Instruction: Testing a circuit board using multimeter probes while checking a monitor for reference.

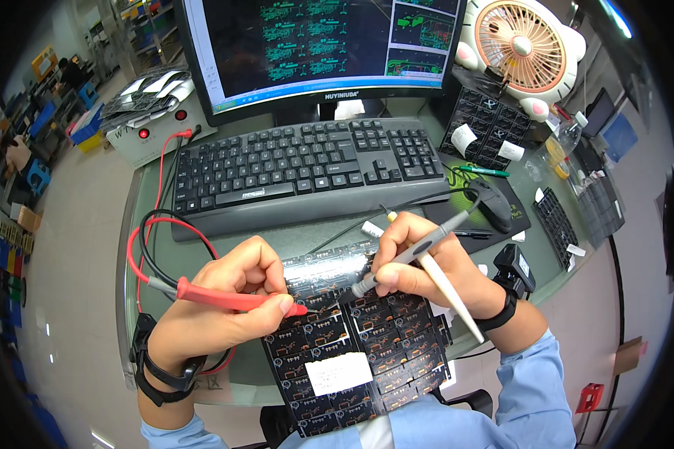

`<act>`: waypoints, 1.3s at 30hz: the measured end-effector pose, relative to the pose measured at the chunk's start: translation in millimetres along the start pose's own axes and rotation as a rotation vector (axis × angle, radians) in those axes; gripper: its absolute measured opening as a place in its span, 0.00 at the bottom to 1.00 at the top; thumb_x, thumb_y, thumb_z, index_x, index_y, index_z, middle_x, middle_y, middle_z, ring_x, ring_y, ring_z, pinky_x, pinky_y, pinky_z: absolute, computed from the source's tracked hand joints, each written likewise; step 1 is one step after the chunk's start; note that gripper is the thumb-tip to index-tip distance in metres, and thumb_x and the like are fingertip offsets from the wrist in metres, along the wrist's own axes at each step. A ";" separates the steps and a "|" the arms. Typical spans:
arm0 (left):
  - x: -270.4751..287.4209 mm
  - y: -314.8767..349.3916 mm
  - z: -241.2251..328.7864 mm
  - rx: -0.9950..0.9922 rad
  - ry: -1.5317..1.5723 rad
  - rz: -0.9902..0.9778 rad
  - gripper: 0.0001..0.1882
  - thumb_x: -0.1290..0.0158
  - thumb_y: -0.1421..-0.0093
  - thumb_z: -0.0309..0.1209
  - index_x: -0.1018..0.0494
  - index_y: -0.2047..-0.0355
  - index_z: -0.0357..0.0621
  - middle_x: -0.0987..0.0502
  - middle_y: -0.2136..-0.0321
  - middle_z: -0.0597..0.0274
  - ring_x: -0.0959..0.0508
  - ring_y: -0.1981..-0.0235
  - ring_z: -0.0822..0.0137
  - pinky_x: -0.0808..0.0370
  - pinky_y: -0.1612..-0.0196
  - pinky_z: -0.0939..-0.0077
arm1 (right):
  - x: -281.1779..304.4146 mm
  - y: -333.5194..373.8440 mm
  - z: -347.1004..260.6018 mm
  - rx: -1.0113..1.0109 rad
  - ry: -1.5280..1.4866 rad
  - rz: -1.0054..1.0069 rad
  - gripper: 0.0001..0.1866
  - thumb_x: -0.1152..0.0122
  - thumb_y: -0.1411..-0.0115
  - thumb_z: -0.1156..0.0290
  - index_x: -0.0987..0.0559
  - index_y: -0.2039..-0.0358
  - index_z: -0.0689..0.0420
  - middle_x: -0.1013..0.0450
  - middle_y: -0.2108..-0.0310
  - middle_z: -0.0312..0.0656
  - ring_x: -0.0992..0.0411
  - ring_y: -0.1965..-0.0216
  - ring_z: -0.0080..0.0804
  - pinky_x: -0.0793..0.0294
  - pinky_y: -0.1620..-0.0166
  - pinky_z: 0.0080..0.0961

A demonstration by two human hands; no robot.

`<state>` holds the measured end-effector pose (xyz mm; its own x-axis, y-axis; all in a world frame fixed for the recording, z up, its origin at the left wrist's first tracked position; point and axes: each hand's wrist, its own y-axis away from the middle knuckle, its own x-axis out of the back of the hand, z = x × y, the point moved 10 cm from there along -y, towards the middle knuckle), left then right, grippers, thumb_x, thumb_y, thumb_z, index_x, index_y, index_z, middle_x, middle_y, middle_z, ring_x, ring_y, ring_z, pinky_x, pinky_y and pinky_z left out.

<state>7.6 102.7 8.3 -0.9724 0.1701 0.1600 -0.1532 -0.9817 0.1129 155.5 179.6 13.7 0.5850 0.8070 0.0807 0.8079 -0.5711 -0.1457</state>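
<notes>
My left hand [236, 299] is closed around a red test probe [225, 297], its tip on or just above a black circuit board panel [397, 352]. Between the fingers of my right hand [434, 269] is a grey-black test probe [416, 251], pointing at the board close to the red tip. A slim cream-coloured stick [453, 295] is also gripped in that hand, slanting down to the right. The panel carries many repeated small boards and leans from the table edge toward me. A white paper slip [339, 373] lies on it. Whether the tips touch metal I cannot tell.
Beyond the board are a black keyboard [307, 168] and a monitor [322, 45] with green circuit layouts. A tester box [157, 135] with red and black leads stands left. Rightward are a mouse [489, 203], green pen [484, 171], fan [522, 46], more board panels [489, 123] and a bottle [571, 133].
</notes>
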 end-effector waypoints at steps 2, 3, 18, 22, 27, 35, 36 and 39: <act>0.8 -0.7 -1.5 0.036 0.028 0.005 0.12 0.46 0.42 0.29 0.35 0.61 0.37 0.27 0.73 0.66 0.28 0.70 0.81 0.32 0.67 0.86 | 8.9 -4.3 1.7 -0.045 -0.079 0.067 0.09 0.41 0.39 0.70 0.32 0.69 0.58 0.31 0.77 0.31 0.29 0.73 0.16 0.30 0.69 0.14; 1.5 -1.0 -0.8 0.029 0.021 0.008 0.12 0.46 0.42 0.29 0.35 0.61 0.37 0.27 0.73 0.66 0.28 0.70 0.81 0.32 0.67 0.86 | 12.8 -10.2 -3.5 -0.026 -0.032 0.072 0.09 0.41 0.39 0.69 0.32 0.69 0.58 0.31 0.77 0.31 0.31 0.74 0.15 0.30 0.70 0.14; 75.9 -1.7 -10.9 -0.212 0.322 0.345 0.20 0.63 0.36 0.41 0.31 0.76 0.40 0.27 0.76 0.61 0.26 0.77 0.71 0.22 0.59 0.67 | -63.9 29.8 -49.7 0.333 0.758 -0.327 0.19 0.38 0.43 0.57 0.29 0.59 0.58 0.27 0.62 0.46 0.28 0.59 0.44 0.29 0.58 0.35; 83.4 -15.8 -17.3 -0.316 0.072 0.489 0.22 0.65 0.34 0.41 0.29 0.73 0.39 0.24 0.69 0.57 0.23 0.63 0.66 0.29 0.50 0.67 | -77.8 70.7 -56.3 0.415 0.953 -0.440 0.32 0.38 0.47 0.46 0.31 0.53 0.60 0.33 0.47 0.47 0.33 0.47 0.43 0.37 0.45 0.42; 75.5 -32.9 -26.0 -0.260 -0.199 0.436 0.22 0.68 0.33 0.39 0.27 0.68 0.38 0.26 0.55 0.54 0.29 0.50 0.62 0.40 0.42 0.70 | -84.8 91.6 -43.3 0.389 1.153 -0.469 0.33 0.36 0.49 0.52 0.33 0.49 0.58 0.40 0.39 0.50 0.39 0.39 0.46 0.40 0.40 0.43; 79.7 -7.0 5.1 -0.535 0.392 0.435 0.25 0.71 0.38 0.41 0.28 0.71 0.36 0.29 0.51 0.52 0.35 0.43 0.62 0.44 0.38 0.66 | -56.1 92.5 -130.4 0.712 1.275 -0.060 0.19 0.43 0.46 0.72 0.26 0.52 0.57 0.23 0.59 0.41 0.22 0.66 0.32 0.23 0.67 0.24; 76.6 -1.8 9.7 -0.539 0.389 0.442 0.25 0.71 0.38 0.41 0.28 0.71 0.36 0.29 0.51 0.52 0.35 0.43 0.62 0.44 0.38 0.66 | -37.9 80.3 -133.9 0.559 1.154 -0.044 0.19 0.42 0.46 0.75 0.26 0.52 0.57 0.24 0.68 0.40 0.25 0.73 0.27 0.27 0.72 0.22; 32.9 4.6 51.6 -0.652 0.353 0.251 0.27 0.66 0.41 0.45 0.27 0.74 0.33 0.35 0.44 0.49 0.44 0.36 0.60 0.55 0.33 0.59 | 13.0 65.7 -134.7 0.489 0.747 0.334 0.15 0.46 0.40 0.78 0.26 0.52 0.59 0.31 0.77 0.37 0.34 0.79 0.21 0.35 0.75 0.16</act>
<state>-16.0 108.2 64.7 -0.9733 0.0062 -0.2293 0.1127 -0.8576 -0.5018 225.8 132.4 138.0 0.8113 0.2117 0.5449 0.5701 -0.4924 -0.6576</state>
